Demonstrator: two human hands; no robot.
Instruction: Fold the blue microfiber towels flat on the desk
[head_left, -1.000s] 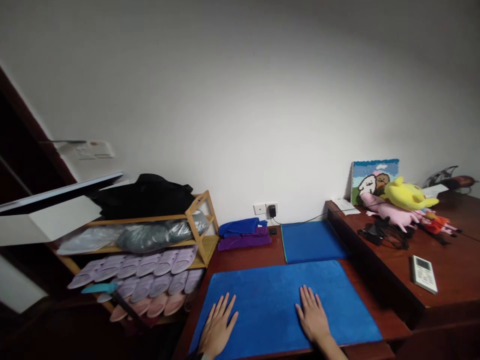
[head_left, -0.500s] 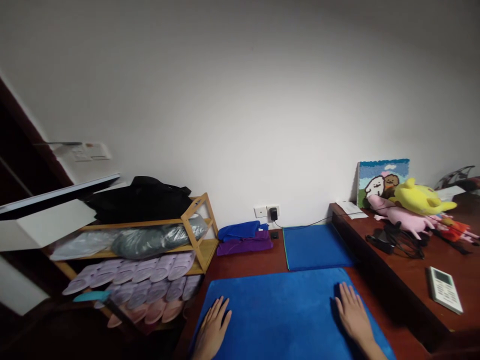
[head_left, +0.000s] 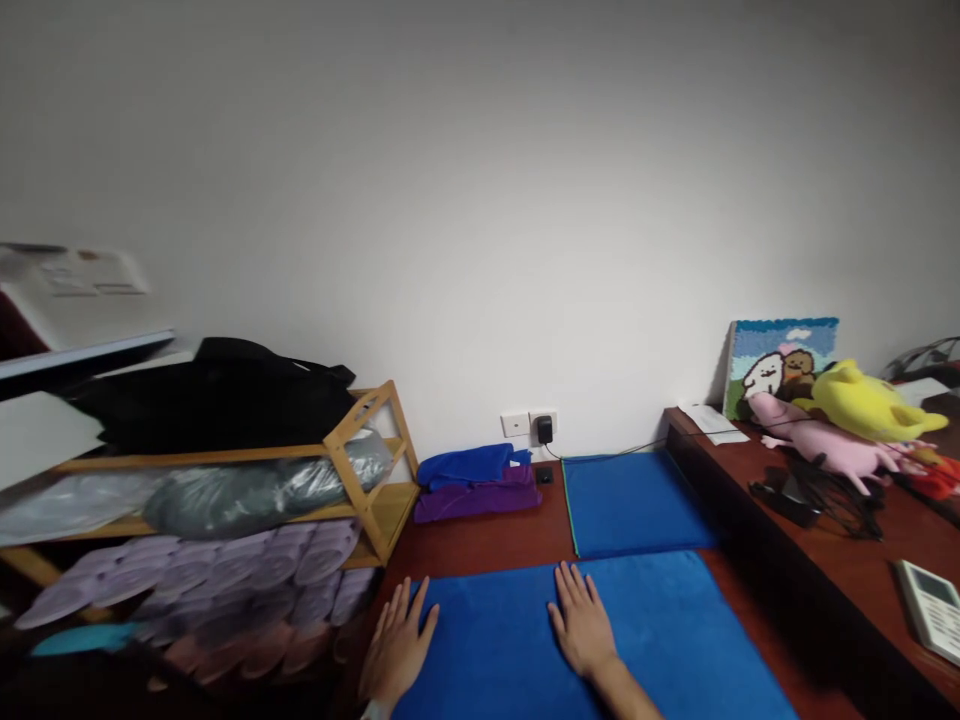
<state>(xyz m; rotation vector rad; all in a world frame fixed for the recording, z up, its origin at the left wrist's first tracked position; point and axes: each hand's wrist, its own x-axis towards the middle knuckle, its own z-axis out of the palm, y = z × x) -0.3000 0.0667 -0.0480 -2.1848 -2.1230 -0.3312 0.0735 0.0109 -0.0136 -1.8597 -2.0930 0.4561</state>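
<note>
The large rectangular blue fabric cloth is lying at six o'clock on the reddish-brown wooden tabletop, spread out with perhaps only smoothing left, while the open, empty left hand is covering its nine-o'clock edge and the open, empty right hand its middle.

– Can we read any words or numbers?
– None. On the white remote and the sheet of paper, any marks are too small or blurred for us to read.
</note>
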